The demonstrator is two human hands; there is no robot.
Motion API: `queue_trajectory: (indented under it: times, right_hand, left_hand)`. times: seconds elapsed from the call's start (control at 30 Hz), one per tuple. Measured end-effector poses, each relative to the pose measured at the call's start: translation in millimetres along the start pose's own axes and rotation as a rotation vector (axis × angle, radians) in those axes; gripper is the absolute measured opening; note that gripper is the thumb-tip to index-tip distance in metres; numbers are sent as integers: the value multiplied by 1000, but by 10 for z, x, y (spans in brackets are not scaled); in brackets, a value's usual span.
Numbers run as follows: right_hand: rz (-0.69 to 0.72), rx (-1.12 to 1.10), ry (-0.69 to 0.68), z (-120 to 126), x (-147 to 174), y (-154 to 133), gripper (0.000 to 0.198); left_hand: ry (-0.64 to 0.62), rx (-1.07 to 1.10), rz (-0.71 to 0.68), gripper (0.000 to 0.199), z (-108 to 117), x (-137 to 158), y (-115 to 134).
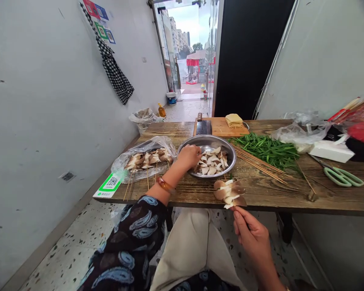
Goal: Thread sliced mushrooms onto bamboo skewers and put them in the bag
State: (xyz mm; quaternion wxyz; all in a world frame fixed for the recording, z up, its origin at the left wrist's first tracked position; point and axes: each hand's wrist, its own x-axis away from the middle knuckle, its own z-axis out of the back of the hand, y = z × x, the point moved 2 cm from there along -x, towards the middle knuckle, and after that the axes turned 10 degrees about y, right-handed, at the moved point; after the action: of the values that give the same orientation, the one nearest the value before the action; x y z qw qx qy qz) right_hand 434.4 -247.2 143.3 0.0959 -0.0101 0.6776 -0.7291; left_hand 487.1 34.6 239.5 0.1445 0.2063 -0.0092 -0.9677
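Note:
My right hand (251, 232) is pinched round the lower end of a mushroom skewer (229, 192), which points away from me over the table's front edge. Brown-capped mushroom slices are packed along its stick. My left hand (188, 157) reaches over the near left side of a steel bowl (209, 139). Its fingers are curled together inside the rim, and what they hold, if anything, is hidden. Cut mushroom pieces (214, 161) fill the bowl's bottom. To the left, several finished mushroom skewers (148, 158) lie on a clear plastic bag (165, 142), sticks towards me.
Bare bamboo skewers (259, 163) lie right of the bowl beside green leafy vegetables (263, 149). Behind it, a cleaver (204, 127) and stacked tofu sheets (233, 120) rest on a cutting board (220, 128). Scissors (344, 176) and white tissues (332, 150) are at right; a QR-code card (109, 185) sits front left.

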Motion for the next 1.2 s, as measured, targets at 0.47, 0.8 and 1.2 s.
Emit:
queue_trajectory:
  times: [0.47,0.8,1.2]
  right_hand:
    - [-79,10,-65,29,8,65,42]
    - [-83,-32,-64,47,36,28,42]
    - [-20,-40,-47,22,61,-34,41]
  left_hand:
    - [-91,-93,-100,26,-97,-39,59]
    - [-75,8,-20,14,-38,-7,36]
    - [174,850,282,15,286,133,-121]
